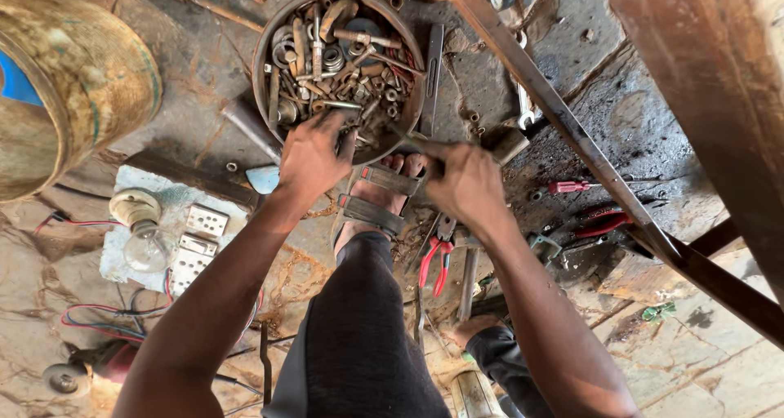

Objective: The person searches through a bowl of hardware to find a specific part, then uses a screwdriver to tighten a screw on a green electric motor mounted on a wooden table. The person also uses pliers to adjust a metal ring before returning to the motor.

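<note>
Head view: the left hand point(310, 157) reaches into the round metal bowl point(263, 59), its fingers curled down among the loose bolts, nuts and washers point(335, 59) at the bowl's near rim. Whether that grip has closed on one piece or is only raking through the heap cannot be told, since the fingertips are buried in the hardware. The right hand point(467, 181) sits just beside it, its grip pressed together round a thin metal rod point(408, 139) whose free end points from the fist toward the bowl's near edge.

Directly under both grips lies a sandalled foot point(377, 193), toes bare, touching the bowl's near side. Below the right grip, red-handled pliers point(435, 259) rest on the stone floor point(653, 124); further out from it lie a red-handled screwdriver point(572, 187) and a rusty steel bar point(572, 132) running diagonally.

The risks, as I judge them: the heap is full of sharp, rusty ends, so fingers digging blind could be cut or pricked. A piece slipping from either grip would drop straight onto the exposed toes. The rod, poked into the pile, could lever parts over the low rim and scatter them across the cluttered floor, where small pieces would be hard to find. The bowl could also tip if pressed at its edge.
</note>
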